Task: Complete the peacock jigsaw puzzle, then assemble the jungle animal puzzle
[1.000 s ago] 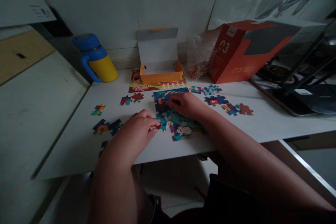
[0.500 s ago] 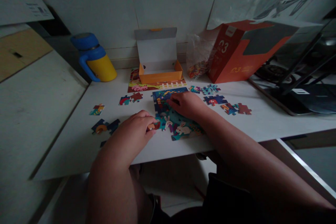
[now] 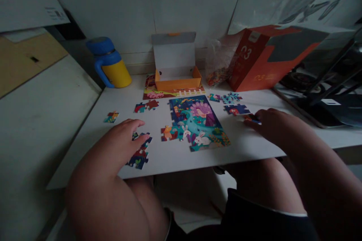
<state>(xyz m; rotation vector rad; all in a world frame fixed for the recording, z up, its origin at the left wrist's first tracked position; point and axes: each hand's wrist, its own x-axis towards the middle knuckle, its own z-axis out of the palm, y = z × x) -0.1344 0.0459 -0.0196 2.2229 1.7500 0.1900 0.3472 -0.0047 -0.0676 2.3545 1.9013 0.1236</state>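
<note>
A partly joined jigsaw puzzle (image 3: 198, 120) lies on the white table, showing a purple peacock-like figure and white rabbits. At its left edge a puzzle piece with an orange animal (image 3: 169, 133) is joined on. My left hand (image 3: 124, 139) hovers with thumb and fingers apart at several dark puzzle pieces (image 3: 138, 158), partly covering them. To the right of the puzzle, my right hand (image 3: 268, 122) has its thumb and fingertips closed around a dark puzzle piece (image 3: 253, 118), mostly hidden by the hand.
Loose pieces lie at the left (image 3: 111, 116), upper left (image 3: 146, 106) and right (image 3: 236, 109). Behind stand a blue-yellow jug (image 3: 114, 69), an open orange box (image 3: 178, 84) on a picture sheet (image 3: 149, 93), a plastic bag of pieces (image 3: 217, 75) and a large orange box (image 3: 254, 62).
Both hands have moved off the puzzle, my left hand leftward and my right hand rightward to the loose pieces. The orange-animal piece is out of my left hand and sits at the puzzle's edge.
</note>
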